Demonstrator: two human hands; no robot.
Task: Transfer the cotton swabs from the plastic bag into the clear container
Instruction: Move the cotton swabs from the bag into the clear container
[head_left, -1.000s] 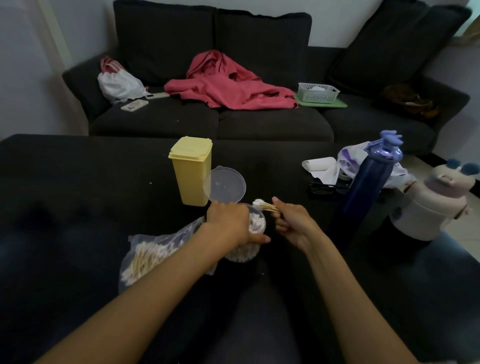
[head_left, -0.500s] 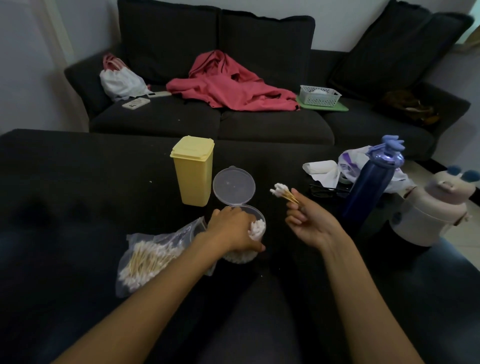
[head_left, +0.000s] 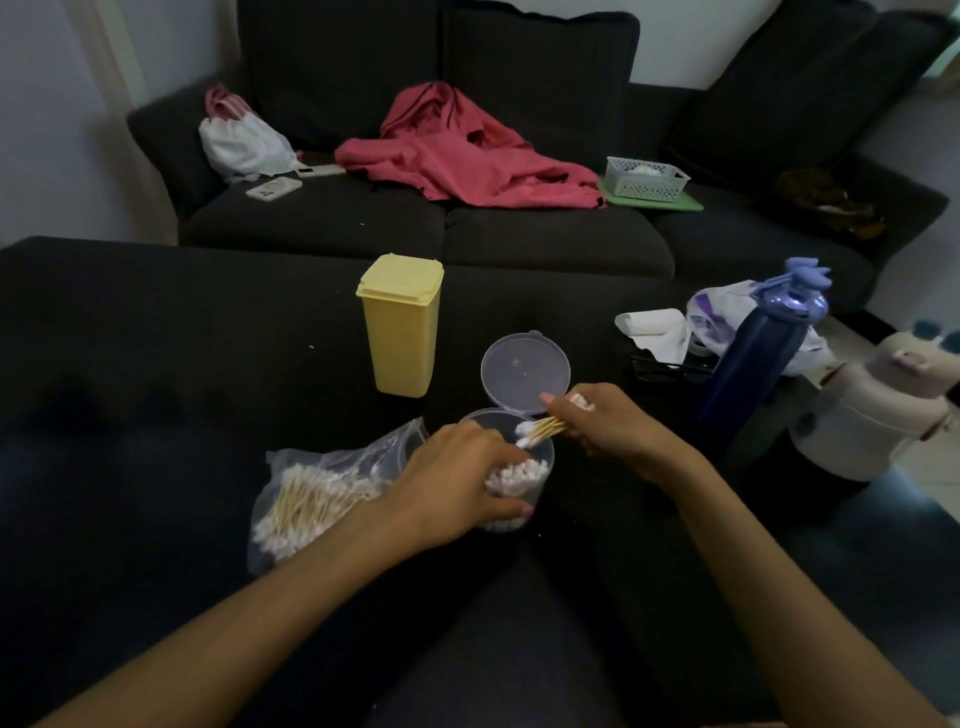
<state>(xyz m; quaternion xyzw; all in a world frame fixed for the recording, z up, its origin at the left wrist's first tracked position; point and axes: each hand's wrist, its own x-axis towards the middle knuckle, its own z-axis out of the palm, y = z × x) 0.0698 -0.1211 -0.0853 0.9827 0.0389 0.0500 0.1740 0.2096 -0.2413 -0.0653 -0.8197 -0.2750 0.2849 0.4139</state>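
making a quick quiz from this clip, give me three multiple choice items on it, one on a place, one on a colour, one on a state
1. Where does the plastic bag lie?
A. left of the clear container
B. on the sofa
C. behind the blue bottle

2. What colour is the lidded bin behind the container?
A. red
B. yellow
C. green

3. What is the right hand doing?
A. resting flat
B. gripping the bottle
C. pinching a bunch of cotton swabs

Answers: 1 A, the bag sits beside the left hand, which holds the container. 2 B, its body and lid are pale yellow. 3 C, swab tips point at the container's open mouth.
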